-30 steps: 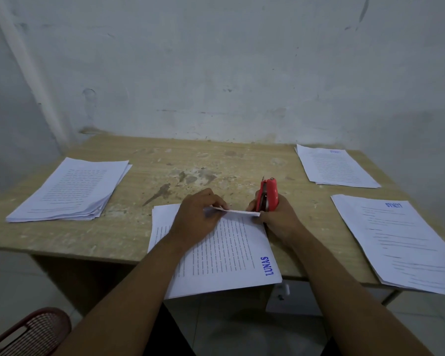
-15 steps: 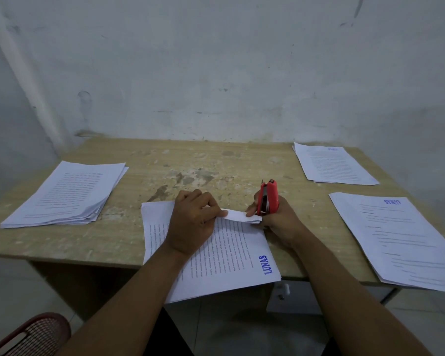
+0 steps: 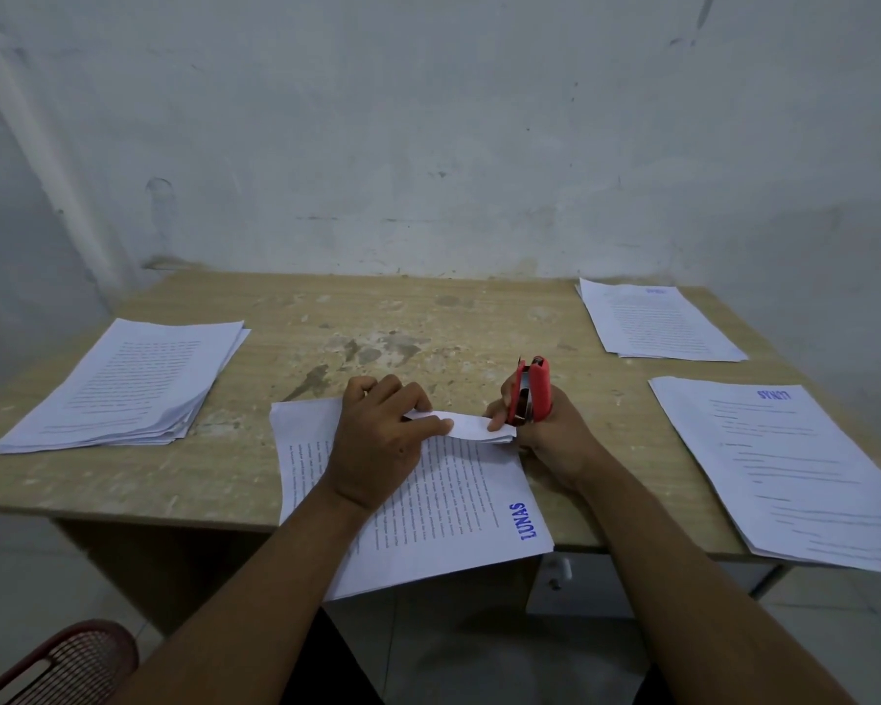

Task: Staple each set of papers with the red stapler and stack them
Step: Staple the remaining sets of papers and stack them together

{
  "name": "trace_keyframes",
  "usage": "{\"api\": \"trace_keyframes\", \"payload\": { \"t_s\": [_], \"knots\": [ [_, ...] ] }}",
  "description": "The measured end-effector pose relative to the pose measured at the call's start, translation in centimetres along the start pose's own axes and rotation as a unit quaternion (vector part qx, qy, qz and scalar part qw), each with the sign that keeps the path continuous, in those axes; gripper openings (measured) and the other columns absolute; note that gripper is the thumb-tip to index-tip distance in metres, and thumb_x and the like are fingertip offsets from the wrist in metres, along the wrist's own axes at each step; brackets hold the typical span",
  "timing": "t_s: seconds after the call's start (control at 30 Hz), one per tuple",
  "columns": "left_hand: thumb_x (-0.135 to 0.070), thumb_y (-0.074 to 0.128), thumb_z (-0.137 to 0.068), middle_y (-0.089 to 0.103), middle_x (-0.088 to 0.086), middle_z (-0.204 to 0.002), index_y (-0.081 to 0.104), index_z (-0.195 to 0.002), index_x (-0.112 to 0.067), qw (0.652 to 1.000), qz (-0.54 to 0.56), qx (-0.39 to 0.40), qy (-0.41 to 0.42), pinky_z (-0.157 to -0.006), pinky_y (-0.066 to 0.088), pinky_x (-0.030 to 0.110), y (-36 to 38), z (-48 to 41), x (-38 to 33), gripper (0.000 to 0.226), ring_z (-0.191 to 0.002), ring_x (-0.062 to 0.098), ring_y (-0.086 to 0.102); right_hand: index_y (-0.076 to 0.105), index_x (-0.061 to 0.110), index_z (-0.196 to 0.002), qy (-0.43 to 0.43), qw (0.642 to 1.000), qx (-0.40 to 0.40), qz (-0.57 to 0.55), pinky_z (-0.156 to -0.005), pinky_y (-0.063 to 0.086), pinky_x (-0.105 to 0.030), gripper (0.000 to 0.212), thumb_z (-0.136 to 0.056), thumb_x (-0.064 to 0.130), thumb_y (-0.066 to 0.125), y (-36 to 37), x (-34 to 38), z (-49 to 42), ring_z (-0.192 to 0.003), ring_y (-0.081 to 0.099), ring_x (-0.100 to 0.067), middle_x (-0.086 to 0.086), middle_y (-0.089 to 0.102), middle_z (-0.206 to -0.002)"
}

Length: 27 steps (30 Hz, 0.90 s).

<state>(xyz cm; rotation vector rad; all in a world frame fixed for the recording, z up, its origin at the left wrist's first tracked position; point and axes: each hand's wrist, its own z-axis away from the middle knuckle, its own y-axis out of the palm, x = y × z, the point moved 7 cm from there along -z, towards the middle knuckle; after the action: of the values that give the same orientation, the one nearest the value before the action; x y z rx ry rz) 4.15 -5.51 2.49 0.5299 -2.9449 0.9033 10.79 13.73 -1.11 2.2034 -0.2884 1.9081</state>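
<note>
A set of printed papers [image 3: 443, 506] stamped "LUNAS" lies at the table's front edge, partly overhanging it. My left hand [image 3: 382, 440] rests on the set and pinches its far edge, which is curled upward. My right hand [image 3: 540, 429] holds the red stapler [image 3: 530, 389] upright at the set's far right corner, with the lifted corner at the stapler's jaws. A stack of papers [image 3: 128, 384] lies at the left of the table. Two more paper sets lie on the right, one near [image 3: 794, 475] and one far [image 3: 657, 318].
The worn wooden table [image 3: 403, 328] stands against a pale wall. A red mesh chair seat [image 3: 67, 664] shows at the bottom left, below the table's edge. A drawer knob [image 3: 560, 572] sits under the tabletop.
My left hand has slid left along the set's far edge and curled it higher. The stapler stays at the far right corner, and the corner now reaches into its jaws.
</note>
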Motion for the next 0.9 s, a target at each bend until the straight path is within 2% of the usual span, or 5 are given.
{"api": "trace_keyframes", "payload": {
  "t_s": [0.17,0.37,0.53,0.77,0.9],
  "knots": [
    [-0.027,0.044,-0.109,0.069,0.002,-0.086,0.083,-0.089,-0.024,1.000,0.018,-0.012,-0.010,-0.080,0.033,0.038,-0.2,-0.1,-0.1,0.044,-0.075,0.025,0.062,0.059,0.007,-0.092,-0.003,1.000,-0.004,-0.018,-0.082,0.060,-0.038,0.039,-0.080,-0.028,0.066,-0.2,-0.2,-0.2,-0.087,0.068,-0.029,-0.015,0.072,-0.085],
    [-0.013,0.067,-0.095,0.066,-0.007,-0.090,0.078,-0.096,-0.023,0.995,0.054,0.019,-0.084,-0.079,0.039,0.039,0.6,-0.1,1.2,0.015,-0.082,0.018,0.061,0.060,0.006,-0.101,0.025,0.997,-0.037,-0.064,-0.074,0.059,-0.039,0.032,-0.085,-0.021,0.064,-0.7,-0.9,-0.5,-0.082,0.065,-0.030,-0.018,0.066,-0.091],
    [-0.035,0.055,-0.106,0.066,-0.011,-0.104,0.067,-0.112,-0.024,0.966,0.105,0.061,-0.230,-0.090,0.043,0.042,2.1,0.5,3.2,0.017,-0.094,0.014,0.062,0.057,0.011,-0.110,0.074,0.976,-0.169,-0.117,-0.070,0.053,-0.041,0.022,-0.095,0.025,0.065,-2.6,-1.8,-1.3,-0.073,0.056,-0.024,-0.009,0.059,-0.088],
    [-0.035,0.057,-0.105,0.055,-0.007,-0.072,0.061,-0.090,-0.025,0.919,0.212,0.062,-0.326,-0.059,0.038,0.026,2.7,0.2,5.4,0.019,-0.065,0.008,0.054,0.057,0.022,-0.124,0.061,0.926,-0.164,0.335,-0.072,0.048,-0.028,0.032,-0.102,0.045,0.062,-3.9,0.9,-2.2,-0.091,0.061,-0.012,-0.002,0.054,-0.118],
    [-0.029,0.059,-0.105,0.054,-0.007,-0.067,0.060,-0.083,-0.026,0.918,0.205,0.046,-0.335,-0.056,0.034,0.021,0.7,-1.9,7.9,0.022,-0.060,0.004,0.052,0.077,0.023,-0.100,0.043,0.882,-0.117,0.455,-0.065,0.055,-0.030,0.042,-0.088,0.063,0.071,-3.2,1.0,-2.5,-0.074,0.066,-0.007,0.012,0.068,-0.089]
  ]
}}
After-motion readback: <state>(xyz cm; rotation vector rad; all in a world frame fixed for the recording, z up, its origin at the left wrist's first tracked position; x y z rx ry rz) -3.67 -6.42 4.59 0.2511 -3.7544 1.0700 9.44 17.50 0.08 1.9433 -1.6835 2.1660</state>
